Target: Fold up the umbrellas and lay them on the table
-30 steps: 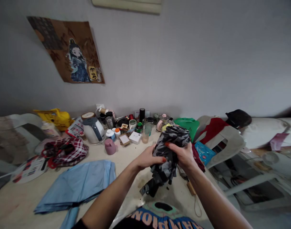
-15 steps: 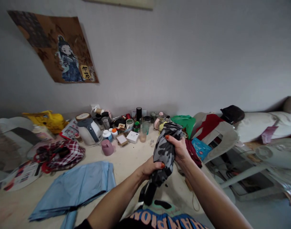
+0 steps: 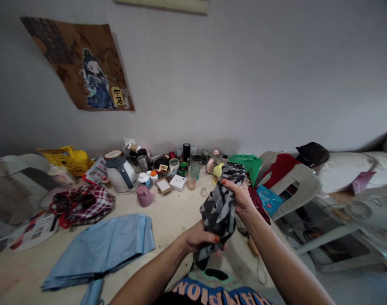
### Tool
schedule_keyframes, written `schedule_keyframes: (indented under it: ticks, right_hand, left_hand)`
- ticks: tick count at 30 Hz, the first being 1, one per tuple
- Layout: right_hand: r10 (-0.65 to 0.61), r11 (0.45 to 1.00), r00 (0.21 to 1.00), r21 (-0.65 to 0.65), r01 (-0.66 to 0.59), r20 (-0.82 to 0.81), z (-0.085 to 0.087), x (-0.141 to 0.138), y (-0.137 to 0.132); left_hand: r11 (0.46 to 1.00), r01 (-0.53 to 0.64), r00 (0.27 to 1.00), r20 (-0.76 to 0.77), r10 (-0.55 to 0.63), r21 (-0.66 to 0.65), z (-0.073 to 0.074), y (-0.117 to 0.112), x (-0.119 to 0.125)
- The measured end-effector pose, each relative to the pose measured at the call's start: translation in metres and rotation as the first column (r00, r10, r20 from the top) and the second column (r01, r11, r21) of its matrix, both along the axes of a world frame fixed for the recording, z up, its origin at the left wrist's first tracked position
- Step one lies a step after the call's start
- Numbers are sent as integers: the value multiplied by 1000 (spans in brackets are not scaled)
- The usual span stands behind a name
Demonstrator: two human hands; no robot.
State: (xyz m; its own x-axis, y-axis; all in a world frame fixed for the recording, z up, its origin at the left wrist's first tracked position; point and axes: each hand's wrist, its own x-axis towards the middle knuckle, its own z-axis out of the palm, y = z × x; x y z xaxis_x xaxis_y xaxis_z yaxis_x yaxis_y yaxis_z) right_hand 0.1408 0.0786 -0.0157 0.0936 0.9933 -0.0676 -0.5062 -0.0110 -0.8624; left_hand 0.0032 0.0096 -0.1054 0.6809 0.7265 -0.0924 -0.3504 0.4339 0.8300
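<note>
A folded umbrella (image 3: pixel 219 207) with grey camouflage fabric is held upright above the table's front edge. My right hand (image 3: pixel 241 195) is wrapped round its upper part, thumb on the fabric. My left hand (image 3: pixel 198 238) is closed round its lower part, near the dark handle end. Both hands have red-painted nails.
A blue folded umbrella (image 3: pixel 101 245) lies on the table (image 3: pixel 168 216) to the left. A white kettle (image 3: pixel 121 174), a pink cup (image 3: pixel 144 196), bottles and jars crowd the back. A plaid bag (image 3: pixel 82 203) lies at left. A chair (image 3: pixel 295 186) piled with clothes stands at right.
My left hand has slid down the camouflage umbrella toward its lower end, drawing the fabric tighter. My right hand has kept its grip near the top.
</note>
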Motion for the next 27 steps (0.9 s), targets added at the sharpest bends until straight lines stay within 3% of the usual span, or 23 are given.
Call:
schedule_keyframes:
  ticks: [3, 6, 9, 11, 13, 15, 16, 18, 19, 20, 21, 23, 25, 27]
  right_hand:
    - [-60, 998, 998, -31, 59, -29, -1, 2, 3]
    - [-170, 985, 985, -24, 170, 6, -7, -3, 2]
    - [-190, 980, 982, -49, 191, 25, -18, -12, -3]
    - [-192, 979, 981, -68, 192, 10, -25, -16, -5]
    - [-196, 977, 980, -83, 196, 8, -29, -15, -5]
    - [-177, 980, 984, -85, 178, 25, -29, -10, -4]
    - [-155, 984, 988, -79, 156, 30, -28, -5, -4]
    - [-81, 994, 996, -65, 83, 21, -24, 5, -3]
    - [-30, 998, 1000, -54, 30, 2, -21, 10, -3]
    - [28, 999, 999, -32, -29, -25, -20, 15, -3]
    - [89, 996, 995, 0, -89, -52, -19, 19, -3]
    - [200, 978, 976, 79, -194, -86, -18, 25, -3]
    - [260, 960, 962, 131, -249, -80, -19, 28, -2]
    - [236, 963, 970, 148, -225, -57, -21, 26, -1]
  left_hand:
    - [997, -59, 992, -114, 53, -48, -2, -5, 6]
    - [982, -181, 925, -328, 191, 62, 6, -3, 18]
    - [892, -278, 726, -530, 438, 357, 9, 3, 26]
    - [783, -276, 557, -571, 603, 558, 7, 7, 27]
    - [704, -257, 472, -550, 689, 662, 5, 8, 25]
    - [716, -273, 526, -524, 670, 643, 4, 6, 20]
    - [774, -279, 618, -511, 598, 568, 3, 5, 16]
    - [932, -185, 850, -424, 311, 313, 1, 3, 8]
    - [980, -81, 930, -341, 139, 181, 0, 2, 5]
    - [996, 26, 966, -258, -4, 84, -1, 1, 2]
    - [995, 95, 975, -204, -86, 36, -2, -1, 0]
    - [992, 112, 974, -204, -97, 60, -2, -2, 0]
    - [984, 64, 947, -322, -7, 165, 1, -1, 3]
    - [942, -8, 835, -516, 190, 334, 5, 1, 7]
